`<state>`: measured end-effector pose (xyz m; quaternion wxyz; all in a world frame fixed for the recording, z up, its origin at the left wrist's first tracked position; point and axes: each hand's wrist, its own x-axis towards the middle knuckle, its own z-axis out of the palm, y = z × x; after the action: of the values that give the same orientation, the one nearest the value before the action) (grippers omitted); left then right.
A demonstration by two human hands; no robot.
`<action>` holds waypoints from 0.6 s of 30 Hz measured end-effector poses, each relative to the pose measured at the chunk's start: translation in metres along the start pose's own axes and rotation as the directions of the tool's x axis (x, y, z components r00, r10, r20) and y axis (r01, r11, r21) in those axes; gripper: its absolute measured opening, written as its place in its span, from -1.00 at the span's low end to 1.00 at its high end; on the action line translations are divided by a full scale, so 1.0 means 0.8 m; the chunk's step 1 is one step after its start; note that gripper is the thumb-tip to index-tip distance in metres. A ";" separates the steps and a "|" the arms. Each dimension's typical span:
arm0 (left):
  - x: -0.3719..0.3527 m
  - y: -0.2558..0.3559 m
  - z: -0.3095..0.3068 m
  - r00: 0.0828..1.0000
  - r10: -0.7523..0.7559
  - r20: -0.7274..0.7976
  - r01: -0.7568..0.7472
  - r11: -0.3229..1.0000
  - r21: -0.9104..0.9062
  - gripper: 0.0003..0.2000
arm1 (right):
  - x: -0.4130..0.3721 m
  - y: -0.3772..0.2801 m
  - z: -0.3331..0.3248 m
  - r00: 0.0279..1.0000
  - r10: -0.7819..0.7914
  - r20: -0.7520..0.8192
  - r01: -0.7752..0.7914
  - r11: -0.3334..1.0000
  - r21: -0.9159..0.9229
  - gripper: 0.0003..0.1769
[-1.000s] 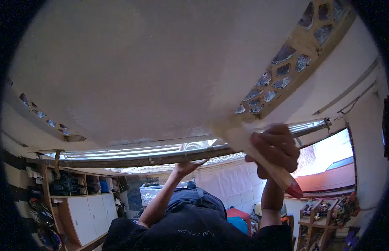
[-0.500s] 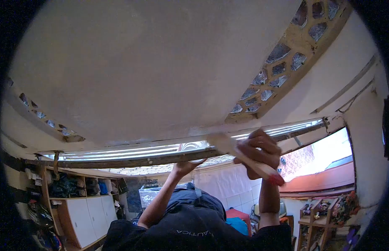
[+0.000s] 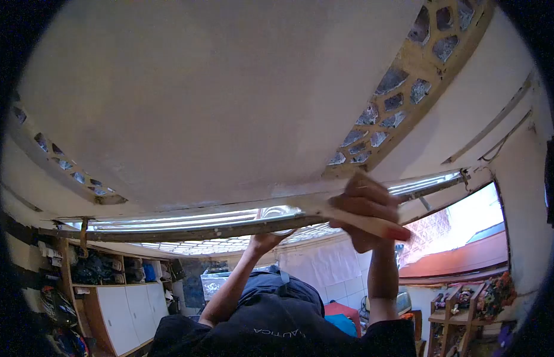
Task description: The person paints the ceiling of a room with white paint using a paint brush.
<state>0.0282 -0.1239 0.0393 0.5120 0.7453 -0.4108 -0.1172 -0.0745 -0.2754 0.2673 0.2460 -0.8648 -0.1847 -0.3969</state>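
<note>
Paintbrush (image 3: 375, 225): a flat, pale brush with a red-tipped handle, inside the right hand (image 3: 366, 205); its front end is blurred.
Right hand: fingers closed around the handle, raised, nearer the brush than the other hand.
Brush axis: runs crosswise through the fist, the red butt out to the hand's right, the working end out to its left and slightly up.
Clear container (image 3: 279, 211): round and see-through, to the right hand's left, just beyond the brush's working end; whether they touch, I cannot tell.
Left hand (image 3: 265, 242): raised beneath the container, seemingly gripping it; the fingers are partly hidden.
Long bar (image 3: 188, 232): crosses in front of the container, above the left hand, and passes behind the right; it stands between container and viewer.
Plaster surface (image 3: 229, 113): broad and pale, above both hands.
Openwork vent (image 3: 403, 62): above and right of the right hand.
Window (image 3: 461, 229): bright, right of the right hand.
White-doored cabinet (image 3: 127, 309): low, far left of the left hand.
</note>
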 end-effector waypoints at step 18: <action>0.007 0.015 -0.007 0.995 0.085 -0.045 -0.081 0.993 0.081 -0.64 | 0.033 -0.001 0.006 0.991 -0.033 0.128 0.046 0.994 -0.103 -0.65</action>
<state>0.0288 -0.1261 0.0536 0.4961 0.7499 -0.4333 -0.0614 -0.0560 -0.2687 0.2855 0.1796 -0.8961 -0.1958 -0.3557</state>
